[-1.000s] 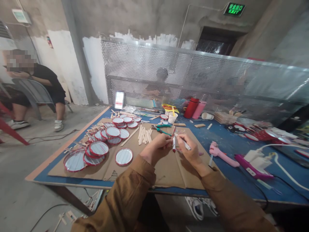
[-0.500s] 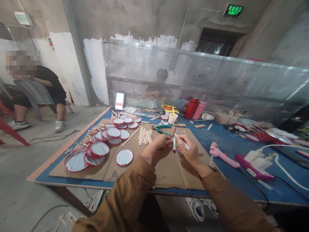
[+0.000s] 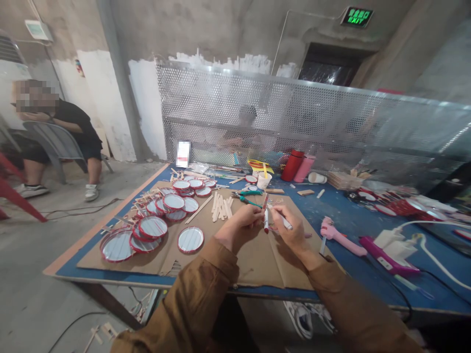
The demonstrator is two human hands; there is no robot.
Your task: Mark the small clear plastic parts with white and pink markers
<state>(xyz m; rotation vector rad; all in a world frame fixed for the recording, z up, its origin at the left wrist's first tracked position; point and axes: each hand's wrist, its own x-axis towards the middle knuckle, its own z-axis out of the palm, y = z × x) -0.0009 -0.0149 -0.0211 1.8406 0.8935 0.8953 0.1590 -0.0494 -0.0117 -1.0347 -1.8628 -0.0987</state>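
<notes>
My left hand [image 3: 241, 225] is closed around a small stick-like piece with a red and white end [image 3: 265, 219], held upright above the cardboard sheet [image 3: 257, 255]. My right hand [image 3: 290, 230] grips a white marker pen [image 3: 282, 219], its tip right by that piece. Both hands hover close together over the middle of the cardboard. To the left lie several round mirrors with red rims [image 3: 152, 226], one apart from the rest [image 3: 190, 239]. A bundle of wooden sticks [image 3: 221, 206] lies just beyond my left hand.
A pink glue gun [image 3: 336, 233] and a second magenta one [image 3: 386, 252] lie on the blue table [image 3: 342, 211] at right, with white cables. Green-handled pliers [image 3: 246, 196], a red bottle [image 3: 292, 165] and a cup sit further back. A perforated metal screen [image 3: 294, 117] backs the table. A person sits far left.
Almost nothing differs: my hands stay together over the cardboard with the pen and the stick, and the view has drifted slightly.
</notes>
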